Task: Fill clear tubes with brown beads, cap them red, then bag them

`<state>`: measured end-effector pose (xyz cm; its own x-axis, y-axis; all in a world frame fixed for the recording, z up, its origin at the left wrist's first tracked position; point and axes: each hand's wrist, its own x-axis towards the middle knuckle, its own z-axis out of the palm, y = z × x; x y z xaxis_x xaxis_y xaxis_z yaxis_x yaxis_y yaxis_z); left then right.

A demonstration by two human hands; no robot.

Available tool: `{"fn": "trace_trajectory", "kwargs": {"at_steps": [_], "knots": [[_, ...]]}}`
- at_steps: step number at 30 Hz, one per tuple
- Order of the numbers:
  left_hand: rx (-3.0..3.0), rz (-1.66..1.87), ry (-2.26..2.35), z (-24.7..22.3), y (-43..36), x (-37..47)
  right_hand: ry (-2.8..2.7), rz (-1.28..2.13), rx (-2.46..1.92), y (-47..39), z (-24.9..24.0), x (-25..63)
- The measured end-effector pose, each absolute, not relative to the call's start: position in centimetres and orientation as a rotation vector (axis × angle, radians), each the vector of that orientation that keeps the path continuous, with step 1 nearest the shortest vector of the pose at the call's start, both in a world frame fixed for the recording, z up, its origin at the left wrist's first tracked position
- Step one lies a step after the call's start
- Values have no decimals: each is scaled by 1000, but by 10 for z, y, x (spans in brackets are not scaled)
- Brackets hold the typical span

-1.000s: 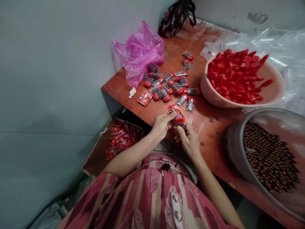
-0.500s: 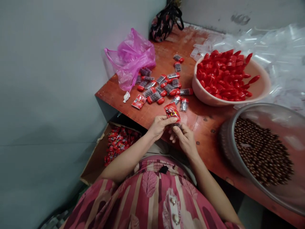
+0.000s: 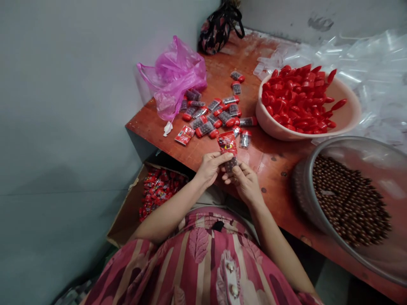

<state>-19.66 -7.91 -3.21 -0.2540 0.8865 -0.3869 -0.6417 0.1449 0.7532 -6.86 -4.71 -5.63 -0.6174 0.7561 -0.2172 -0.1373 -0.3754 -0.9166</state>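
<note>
My left hand (image 3: pixel 209 168) pinches a red printed plastic wrapper (image 3: pixel 227 141) with its thumb on top, over the table's front edge. The lower end of a small clear container of dark balls (image 3: pixel 231 164) shows below the wrapper; its upper part seems to be inside. My right hand (image 3: pixel 247 181) grips that lower end between thumb and fingers. Just beyond my hands lie several filled containers with red caps (image 3: pixel 227 119). A flat stack of red wrappers (image 3: pixel 185 135) rests to the left of them.
A pink bowl (image 3: pixel 270 127) of red caps and a grey basin (image 3: pixel 310 190) of brown balls stand on the right, before clear empty containers (image 3: pixel 375 72). A pink plastic bag (image 3: pixel 181 72) lies at left. Below the edge is a cardboard box (image 3: pixel 122 220) of red wrapped packs.
The wrapper has shifted slightly up and left, and more of the container's dark lower end now shows between my hands. My right fingers have moved a little lower along it.
</note>
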Motion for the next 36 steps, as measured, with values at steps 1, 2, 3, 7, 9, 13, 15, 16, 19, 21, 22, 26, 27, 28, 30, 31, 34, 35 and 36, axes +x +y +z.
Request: {"fn": "trace_trajectory", "kwargs": {"at_steps": [1,2,3,7,9,13,15,16,19,21,22,26,27,28,30,31,34,35,36], "knots": [[258,1525,1094,-32,-79,-197,-1226,2034,-856,-48,-58,-69],[222,1551,1098,-32,-78,-197,-1201,2020,-860,-49,-60,-69],[205,1565,1097,-33,-79,-196,-1183,1998,-874,-50,-61,-68],[229,1567,1100,-39,-82,-187,-1060,1954,-917,-55,-65,-70],[241,1563,1098,-38,-84,-184,-1008,1985,-915,-55,-63,-72],[186,1592,1036,-33,-85,-186,-1093,1955,-938,-57,-54,-74],[152,1623,1015,-31,-85,-187,-1212,1837,-973,-59,-51,-73],[143,1630,1011,-31,-85,-187,-1262,1776,-987,-61,-50,-73],[136,1614,1026,-35,-86,-185,-1251,1751,-988,-64,-52,-74],[147,1594,1061,-38,-88,-184,-1143,1857,-972,-65,-55,-76],[158,1585,1080,-38,-89,-184,-1093,1904,-965,-65,-57,-76],[210,1562,1090,-33,-89,-188,-1154,1834,-986,-67,-56,-76],[217,1578,1085,-32,-88,-189,-1219,1771,-992,-67,-55,-75],[214,1602,1083,-30,-87,-189,-1280,1710,-997,-67,-54,-74],[185,1630,1071,-29,-86,-187,-1343,1643,-1004,-67,-52,-72],[171,1620,1057,-29,-85,-185,-1330,1649,-1006,-67,-52,-71],[176,1567,1031,-33,-87,-178,-1150,1779,-997,-65,-51,-72],[192,1562,1036,-34,-88,-177,-1078,1830,-989,-64,-50,-72],[209,1562,1049,-35,-90,-177,-1018,1876,-985,-62,-50,-73]]}}
